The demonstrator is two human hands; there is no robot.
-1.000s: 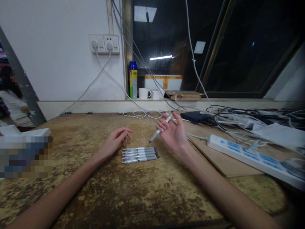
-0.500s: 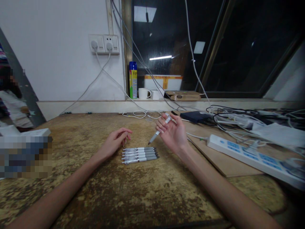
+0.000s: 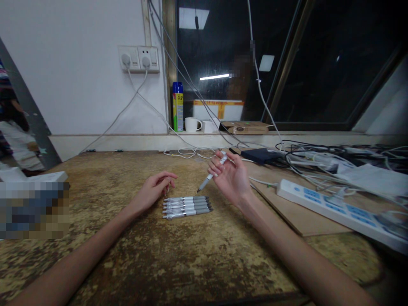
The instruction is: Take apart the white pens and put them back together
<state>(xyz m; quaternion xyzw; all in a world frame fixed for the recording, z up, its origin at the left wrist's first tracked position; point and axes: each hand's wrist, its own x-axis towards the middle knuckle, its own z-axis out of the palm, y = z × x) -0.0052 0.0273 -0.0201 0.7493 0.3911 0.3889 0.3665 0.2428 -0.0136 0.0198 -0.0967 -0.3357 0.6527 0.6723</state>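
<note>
My right hand (image 3: 232,176) is raised palm up above the worn wooden table (image 3: 159,263), fingers curled round a white-and-grey pen (image 3: 210,174) whose tip points down and left. Several matching pens (image 3: 186,207) lie side by side in a neat row on the table just below it. My left hand (image 3: 155,188) rests on the table at the row's left end, fingers loosely bent and slightly apart, holding nothing; its fingertips are close to the pens' ends.
A white power strip (image 3: 334,208) and tangled cables (image 3: 318,157) lie on a thin board at the right. A spray can (image 3: 178,106), a white mug (image 3: 192,124) and boxes stand on the window ledge. A white box (image 3: 47,176) sits at far left.
The pen in my right hand has tilted and dropped slightly, its tip moving a little left and down. My left hand and the row of pens have stayed put.
</note>
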